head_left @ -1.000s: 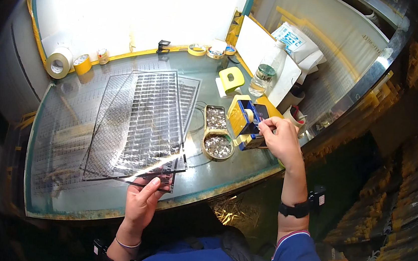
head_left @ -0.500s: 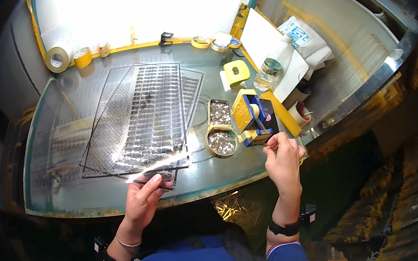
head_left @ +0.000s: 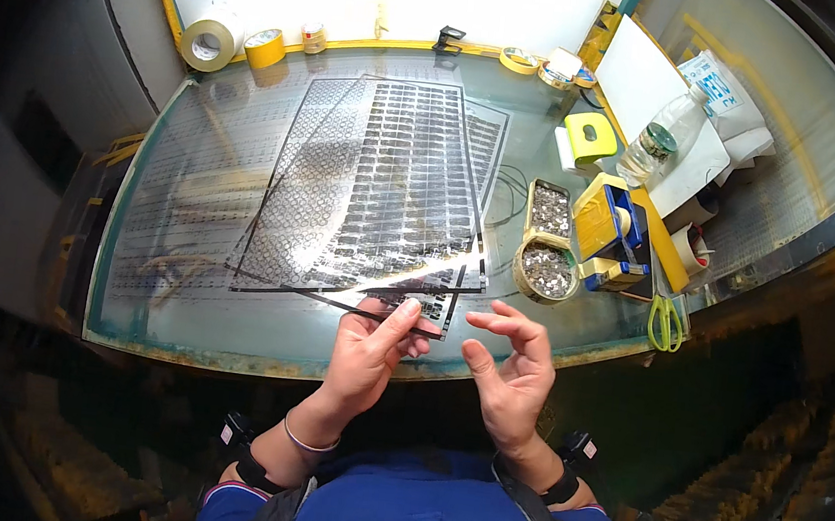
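Several transparent film sheets (head_left: pixel 410 179), printed in black with rows of small patterns, lie overlapped and slightly fanned on the glass-topped table (head_left: pixel 229 343). My left hand (head_left: pixel 368 351) pinches the near corner of a film sheet between thumb and fingers, at the table's front edge. Just right of that corner, my right hand (head_left: pixel 514 380) hovers with thumb and fingers apart. Nothing shows in it, though a tiny clear piece would be hard to make out. A blue and yellow tape dispenser (head_left: pixel 613 229) stands to its upper right.
Two tins of small scraps (head_left: pixel 547 271) sit beside the dispenser. Green-handled scissors (head_left: pixel 666 325) lie at the right front edge. Behind are a yellow-green hole punch (head_left: pixel 590 137), a clear bottle (head_left: pixel 655 143), and tape rolls (head_left: pixel 209 45) along the bright back panel.
My right hand has come away from the tape dispenser to beside my left hand, its pinch now loosened. My left hand still holds the film corner. The whole view has shifted.
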